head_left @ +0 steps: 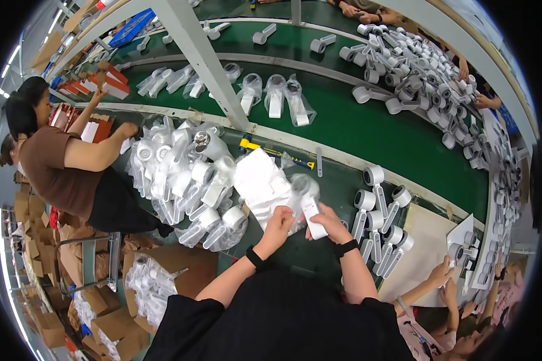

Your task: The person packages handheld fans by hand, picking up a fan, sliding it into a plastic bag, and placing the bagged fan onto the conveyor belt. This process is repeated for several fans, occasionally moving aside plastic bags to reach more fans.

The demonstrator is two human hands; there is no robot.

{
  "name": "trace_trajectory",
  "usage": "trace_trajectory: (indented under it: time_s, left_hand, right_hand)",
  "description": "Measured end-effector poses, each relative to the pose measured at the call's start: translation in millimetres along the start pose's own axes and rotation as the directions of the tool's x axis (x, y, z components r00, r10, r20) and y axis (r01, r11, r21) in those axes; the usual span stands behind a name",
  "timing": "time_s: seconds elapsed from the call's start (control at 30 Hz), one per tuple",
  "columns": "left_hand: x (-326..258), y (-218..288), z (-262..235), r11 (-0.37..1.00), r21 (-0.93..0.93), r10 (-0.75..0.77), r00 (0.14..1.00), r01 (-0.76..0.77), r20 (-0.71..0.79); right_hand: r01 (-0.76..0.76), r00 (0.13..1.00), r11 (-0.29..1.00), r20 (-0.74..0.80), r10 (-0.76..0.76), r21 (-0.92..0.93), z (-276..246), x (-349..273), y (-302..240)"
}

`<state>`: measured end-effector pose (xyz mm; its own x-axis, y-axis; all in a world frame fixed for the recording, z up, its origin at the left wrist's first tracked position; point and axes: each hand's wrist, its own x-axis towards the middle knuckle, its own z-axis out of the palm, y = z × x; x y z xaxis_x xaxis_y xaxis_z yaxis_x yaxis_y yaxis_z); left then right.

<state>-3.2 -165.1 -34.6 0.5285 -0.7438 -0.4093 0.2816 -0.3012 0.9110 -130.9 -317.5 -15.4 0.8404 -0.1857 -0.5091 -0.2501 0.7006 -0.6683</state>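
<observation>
My right hand point(326, 224) grips the handle of a white hand shower point(312, 210), whose round head points away from me. Clear plastic film covers that head. Just left of it, my left hand point(277, 227) has its fingers curled in a pinch at the clear plastic bag point(296, 201); exactly what lies between the fingertips is hard to see. Beneath and beyond my hands is a stack of white plastic bags point(260, 180). A heap of bagged hand showers point(180, 171) lies to the left. Several unbagged hand showers point(376, 225) lie in rows to the right.
A yellow and black hammer point(277, 151) and a loose grey handle piece point(319, 162) lie beyond the bags. The green conveyor point(343, 129) carries bagged showers and a large pile. A co-worker point(72, 156) stands left by cartons; another person's hands point(442, 280) work at right.
</observation>
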Motion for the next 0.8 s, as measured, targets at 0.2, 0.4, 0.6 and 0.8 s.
trace_trajectory:
  time_s: [0.2,0.4,0.6,0.8]
  left_hand:
    - [17,22,9,0.696,0.553,0.436,0.881,-0.459,0.182]
    - [53,33,24,0.885,0.268,0.346,0.923,-0.381,0.171]
    - [71,38,32,0.652,0.582,0.51,0.849,-0.487,0.139]
    - [120,23,63,0.88,0.3,0.371,0.928,-0.367,0.047]
  right_hand:
    - [0.02,0.987,0.977,-0.153,-0.054,-0.214,-5,7,8]
    - [-0.218,0.939,0.098,-0.236,-0.25,-0.971,-21,26,24]
    - [-0.157,0.957,0.918,-0.287,0.051,-0.363,-29,32,-46]
    - [0.007,0.865,0.711,-0.353,-0.357,-0.703,-76,68,-33]
